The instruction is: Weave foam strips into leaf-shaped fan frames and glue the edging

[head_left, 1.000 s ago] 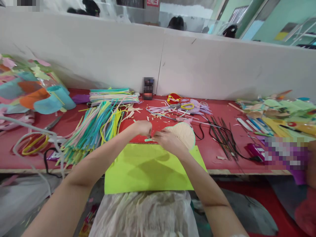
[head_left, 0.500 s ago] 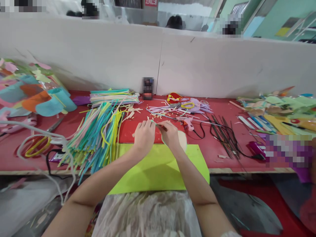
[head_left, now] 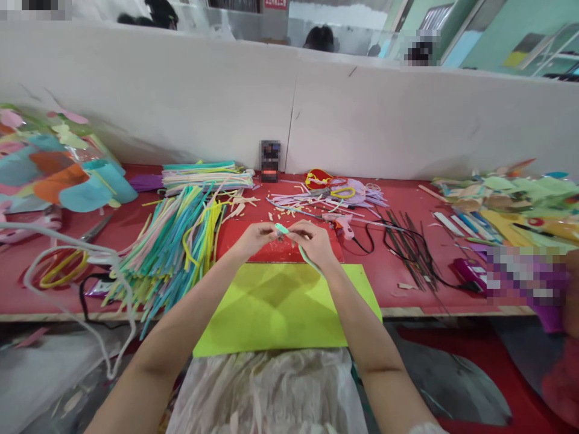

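Observation:
Between my two hands is a pale green foam strip (head_left: 282,228), its near end folded or curled at the fingertips. My left hand (head_left: 257,237) pinches one side of that end. My right hand (head_left: 313,239) pinches the other side, and the strip's tail hangs below it toward the wrist. Both hands are above a red mat (head_left: 230,244) at the table's middle. Under my forearms lies a yellow-green sheet (head_left: 280,313), which overhangs the table's front edge. Small cut foam bits (head_left: 289,211) are scattered just beyond my fingers.
Left stands a heap of coloured foam strips (head_left: 167,247), with yellow-handled scissors (head_left: 67,268) and a white cable (head_left: 34,265) beyond it. A pink glue gun (head_left: 344,226) and dark thin sticks (head_left: 414,253) lie right. A white partition (head_left: 203,102) closes the back.
My hands have turned and drawn slightly apart, so the green strip's end now shows between them. Its loose part, earlier a wide pale loop beside my right wrist, now hangs narrow.

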`<state>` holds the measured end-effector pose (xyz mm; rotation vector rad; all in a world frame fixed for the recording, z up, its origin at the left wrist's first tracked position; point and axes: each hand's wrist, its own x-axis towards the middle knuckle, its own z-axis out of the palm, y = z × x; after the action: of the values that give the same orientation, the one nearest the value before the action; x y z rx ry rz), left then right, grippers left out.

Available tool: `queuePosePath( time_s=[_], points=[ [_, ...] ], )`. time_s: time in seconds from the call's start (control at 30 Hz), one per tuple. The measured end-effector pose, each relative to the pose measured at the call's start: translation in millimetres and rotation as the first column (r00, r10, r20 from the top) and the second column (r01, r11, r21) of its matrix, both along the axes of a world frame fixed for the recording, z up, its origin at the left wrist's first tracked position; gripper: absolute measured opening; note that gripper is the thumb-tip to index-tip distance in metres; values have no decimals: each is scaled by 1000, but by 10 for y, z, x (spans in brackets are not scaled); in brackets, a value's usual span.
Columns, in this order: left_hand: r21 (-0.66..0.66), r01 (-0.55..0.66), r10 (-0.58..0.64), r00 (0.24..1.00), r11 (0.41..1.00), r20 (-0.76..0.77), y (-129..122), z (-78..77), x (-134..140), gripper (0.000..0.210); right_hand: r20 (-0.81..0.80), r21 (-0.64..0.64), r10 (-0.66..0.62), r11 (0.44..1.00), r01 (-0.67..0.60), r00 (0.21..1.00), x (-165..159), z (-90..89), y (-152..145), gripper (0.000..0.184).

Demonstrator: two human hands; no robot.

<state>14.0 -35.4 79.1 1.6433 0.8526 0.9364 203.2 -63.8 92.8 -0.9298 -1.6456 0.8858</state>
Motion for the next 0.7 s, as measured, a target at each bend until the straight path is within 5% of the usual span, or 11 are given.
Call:
queuePosePath(
  time_s=[0.27,0.47,0.6,0.7],
  points=[
    [-38,92,-94,994,995,-62,33,139,-103,30,72,53,13,998,-17,997,33,28,-25,16],
    [-102,257,-274,931,961,-242,72,258,-176,20,208,152,127,975,-160,970,83,73,-57,15],
    [-123,392,-399,772,912,-495,191,370,-205,17,592,308,88,894,-326,801,118,186,-98,19],
    [-51,387,-315,657,920,-685,188,493,-141,18,800,330,-17,847,-417,599,93,215,-136,24]
  ],
)
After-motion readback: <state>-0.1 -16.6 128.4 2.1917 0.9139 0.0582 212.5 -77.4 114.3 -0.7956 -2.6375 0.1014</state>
